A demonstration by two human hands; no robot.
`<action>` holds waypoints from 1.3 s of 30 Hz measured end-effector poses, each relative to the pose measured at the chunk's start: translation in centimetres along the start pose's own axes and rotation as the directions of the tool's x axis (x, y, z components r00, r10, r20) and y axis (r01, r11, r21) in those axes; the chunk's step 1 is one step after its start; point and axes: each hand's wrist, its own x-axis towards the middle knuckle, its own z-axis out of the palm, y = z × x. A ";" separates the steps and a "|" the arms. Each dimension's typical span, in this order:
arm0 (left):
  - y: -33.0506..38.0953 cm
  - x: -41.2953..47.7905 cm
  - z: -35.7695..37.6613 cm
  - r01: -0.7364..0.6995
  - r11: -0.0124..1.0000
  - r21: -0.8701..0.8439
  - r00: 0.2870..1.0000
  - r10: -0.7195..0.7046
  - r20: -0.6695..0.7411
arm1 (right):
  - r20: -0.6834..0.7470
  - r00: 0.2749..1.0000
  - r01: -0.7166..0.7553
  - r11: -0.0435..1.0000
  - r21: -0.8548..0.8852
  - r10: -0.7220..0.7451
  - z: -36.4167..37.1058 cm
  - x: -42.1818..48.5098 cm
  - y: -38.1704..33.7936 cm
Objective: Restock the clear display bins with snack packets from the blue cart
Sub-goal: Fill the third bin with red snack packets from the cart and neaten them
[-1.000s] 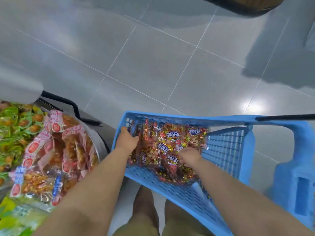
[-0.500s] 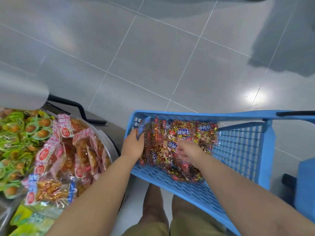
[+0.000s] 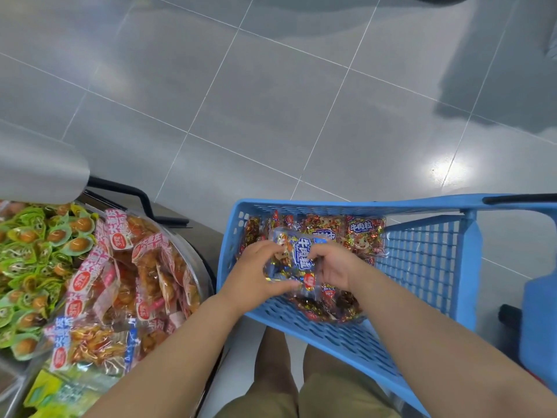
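We take the blue cart as our landmark in the head view. Both hands are inside its basket, towards its left end. The left hand and the right hand each curl their fingers round opposite ends of one clear snack bag with a blue label. They hold it just above the heap of like bags lying against the cart's far wall.

We judge that the two-handed grip suits the thing. The bag is slack and glossy, full of small wrapped pieces, and would likely sag or slip from a single hand. The hands may hold more than one bag, since foil glare blurs the edges there.

Just left of the cart's rim stands the clear display bin, rounded and piled with pink-labelled packets. Further left of the cart lie green packets. We suppose the cart is drawn up close so that each bag needs only a short swing across. Beyond the cart shows the tiled floor.

The bag has not yet left the cart, so the carry leftward is the step to come. The bin is heaped high, and a bag set on top could slide off.
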 end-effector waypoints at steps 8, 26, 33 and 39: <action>-0.6 0.7 -0.2 0.597 0.479 -0.644 0.790 -0.492 0.367 | 0.254 0.966 -0.079 0.986 0.146 0.040 -0.9 0.0 1.9; -2.9 -0.5 -3.6 0.504 0.641 -0.578 0.772 -0.635 -0.031 | -0.316 0.889 0.059 0.766 -0.640 -0.332 4.9 9.9 -0.8; -3.4 0.2 -2.9 0.485 0.635 -0.602 0.699 -0.695 -0.169 | -0.203 0.920 0.032 0.580 -0.814 -0.336 4.0 11.7 -0.2; -2.8 0.3 -2.8 0.454 0.616 -0.644 0.683 -0.705 -0.192 | -0.287 0.878 0.161 0.801 -0.577 -0.383 1.5 6.4 -0.2</action>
